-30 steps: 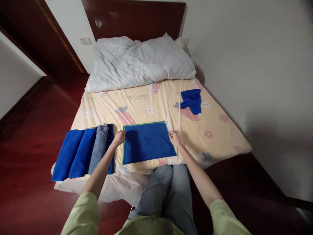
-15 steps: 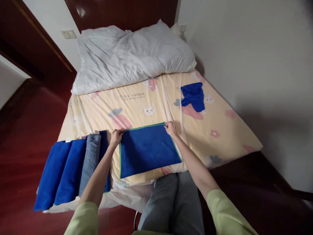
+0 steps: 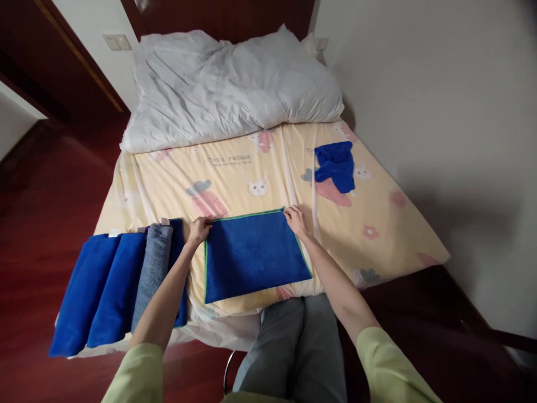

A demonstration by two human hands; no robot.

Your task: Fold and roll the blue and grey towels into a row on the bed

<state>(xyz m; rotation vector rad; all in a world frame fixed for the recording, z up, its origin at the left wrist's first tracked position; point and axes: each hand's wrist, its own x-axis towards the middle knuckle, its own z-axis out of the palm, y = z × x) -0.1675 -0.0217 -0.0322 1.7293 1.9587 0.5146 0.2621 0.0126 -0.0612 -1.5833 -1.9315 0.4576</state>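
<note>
A blue towel (image 3: 255,252) with green edging lies flat, folded into a rectangle, at the front of the bed. My left hand (image 3: 198,230) pinches its far left corner. At the far right corner, my right hand (image 3: 296,220) has its fingers closed on the towel's edge. Left of my left forearm, rolled blue towels (image 3: 115,291) and a rolled grey towel (image 3: 151,268) lie side by side, with a dark blue one partly hidden behind the forearm. A crumpled blue cloth (image 3: 335,165) rests farther back on the right.
The bed has a yellow sheet (image 3: 235,184) printed with rabbits and carrots. A rumpled grey-white quilt or pillow (image 3: 235,89) lies across its head end. A pale wall (image 3: 440,101) runs along the right, and dark red floor (image 3: 33,235) shows on the left.
The camera view has shifted slightly. Both hands stay at the towel's far corners, and the towel lies as before.
</note>
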